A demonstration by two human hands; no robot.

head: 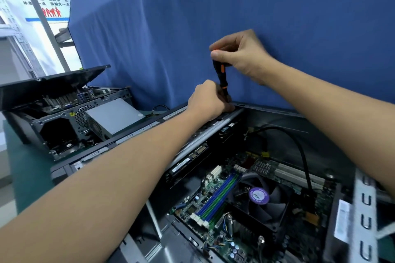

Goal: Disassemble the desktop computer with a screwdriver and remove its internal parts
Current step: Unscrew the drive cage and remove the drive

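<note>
Two hands work mid-frame at the open desktop computer's [245,177] far rim, right hand [241,53] pinching the upright screwdriver [221,74] handle, left hand [208,100] gripping its shaft low, seemingly loosening a screw, next needing steady turns.

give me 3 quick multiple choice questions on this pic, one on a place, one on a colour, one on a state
1. Where is the screwdriver working? A on the fan; B at the open case far edge; C in mid-air.
2. The fan label is: A red; B yellow; C purple.
3. The right hand: A pinches the screwdriver's top; B lies flat; C hangs idle.
Key: B, the left hand holds its shaft there; C, sticker on the hub; A, fingertips curl round the handle's end.
</note>
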